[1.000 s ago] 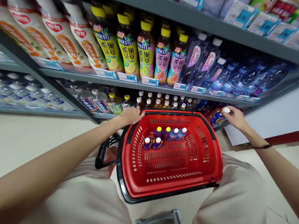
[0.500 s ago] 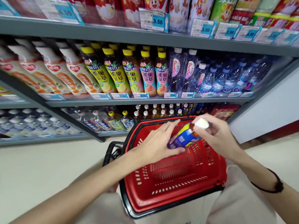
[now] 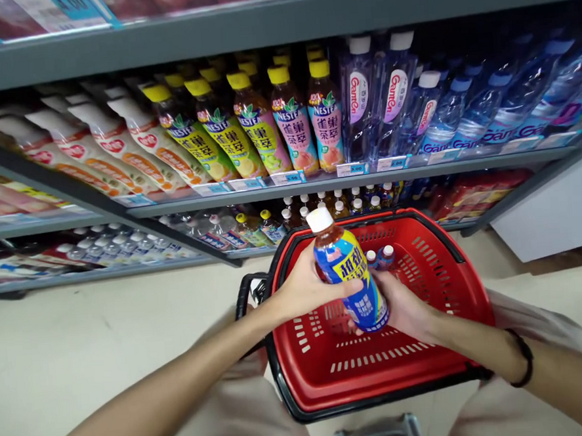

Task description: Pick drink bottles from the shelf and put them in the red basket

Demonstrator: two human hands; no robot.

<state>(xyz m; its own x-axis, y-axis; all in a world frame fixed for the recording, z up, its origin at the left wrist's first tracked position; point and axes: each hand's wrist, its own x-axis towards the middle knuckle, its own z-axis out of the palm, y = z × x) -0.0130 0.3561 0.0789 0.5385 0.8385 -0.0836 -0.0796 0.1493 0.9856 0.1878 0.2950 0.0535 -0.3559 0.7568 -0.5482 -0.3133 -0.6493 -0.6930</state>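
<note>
I hold a drink bottle (image 3: pixel 347 267) with a white cap and a blue and yellow label upright over a red shopping basket (image 3: pixel 433 281). My left hand (image 3: pixel 305 286) wraps its upper part from the left. My right hand (image 3: pixel 405 306) cups its lower end from the right; a black band circles that wrist. Small bottles (image 3: pixel 379 257) with white caps lie in the basket behind the held bottle. The basket rests on my lap.
Grey store shelves (image 3: pixel 289 182) stand ahead. The middle shelf carries yellow-capped tea bottles (image 3: pixel 260 124), white pouches (image 3: pixel 119 149) and clear water bottles (image 3: pixel 402 99). The bottom shelf holds small bottles (image 3: pixel 334 205). Pale floor (image 3: pixel 82 342) lies to the left.
My right hand took a bottle from the bottom shelf and brought it over the basket. My left hand left the basket rim and joined it. The bottle went from lying sideways to upright.
</note>
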